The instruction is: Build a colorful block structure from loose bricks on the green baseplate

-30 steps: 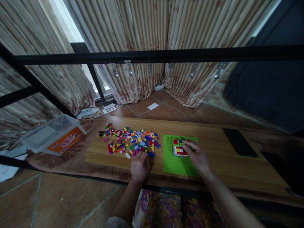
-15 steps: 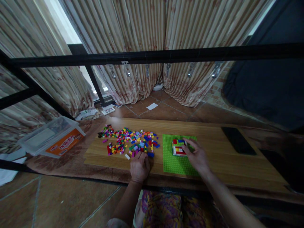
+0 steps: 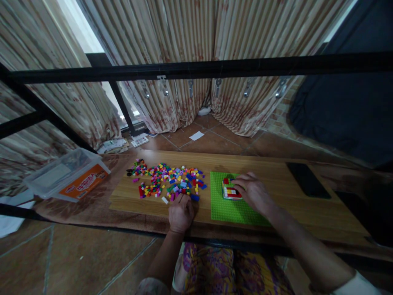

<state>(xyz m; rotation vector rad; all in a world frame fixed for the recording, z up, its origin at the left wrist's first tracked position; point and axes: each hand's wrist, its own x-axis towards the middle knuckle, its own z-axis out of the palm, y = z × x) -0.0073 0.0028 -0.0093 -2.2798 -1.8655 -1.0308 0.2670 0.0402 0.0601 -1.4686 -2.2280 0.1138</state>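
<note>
On the green baseplate (image 3: 217, 209) stands a small brick structure (image 3: 232, 194) with white, red and yellow bricks showing and a red brick (image 3: 226, 180) at its far left corner. My right hand (image 3: 253, 190) reaches over its far right part, thumb and fingertips pinched at a blue brick (image 3: 232, 179) on the back edge. The hand covers the structure's right side. Curled on the table at the near side of the loose brick pile (image 3: 172, 176), my left hand (image 3: 181, 213) is closed. Whatever its fingers may hold is hidden. A blue brick (image 3: 194, 197) lies just right of it.
A clear plastic box (image 3: 66, 174) with an orange label stands left of the wooden table (image 3: 270, 168). A dark flat phone-like slab (image 3: 308, 180) lies on the table's right part. A black metal bar (image 3: 196, 69) crosses in front of the curtains.
My right hand has tilted over, its thumb and fingers closing together at the back of the structure around the blue brick. My left hand has stayed in place.
</note>
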